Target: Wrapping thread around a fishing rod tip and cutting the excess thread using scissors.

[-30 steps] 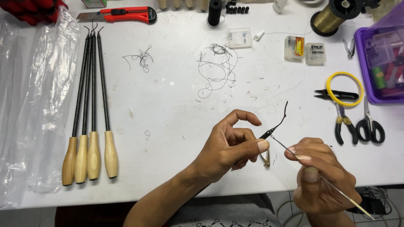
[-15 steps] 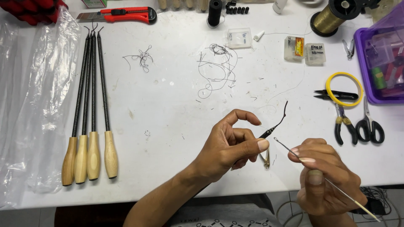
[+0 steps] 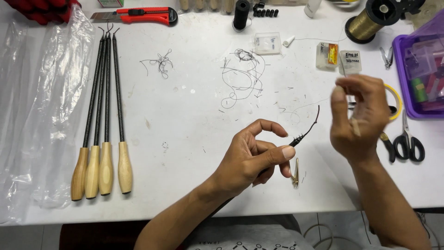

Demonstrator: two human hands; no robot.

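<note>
My left hand (image 3: pixel 252 157) pinches a thin black hooked rod (image 3: pixel 307 129) between thumb and forefinger, with its curved tip pointing up and to the right above the white table (image 3: pixel 194 139). My right hand (image 3: pixel 358 120) is raised to the right of that tip, blurred, with its fingertips pinched together. A short pale sliver of a thin needle (image 3: pixel 354 127) shows against its palm. A faint thread (image 3: pixel 305 107) runs along the table toward it. A small gold clip (image 3: pixel 295 167) lies just below my left thumb.
Several hook tools with wooden handles (image 3: pixel 104 139) lie side by side at left, next to a clear plastic sheet (image 3: pixel 37 115). Black thread tangles (image 3: pixel 245 74), a red box cutter (image 3: pixel 148 15), spools (image 3: pixel 365 23), scissors (image 3: pixel 409 139) and a purple box (image 3: pixel 416 74) ring the work area.
My right hand has lifted up and away from the rod's tip, from low by the table edge to above the scissors. My left hand has stayed in place.
</note>
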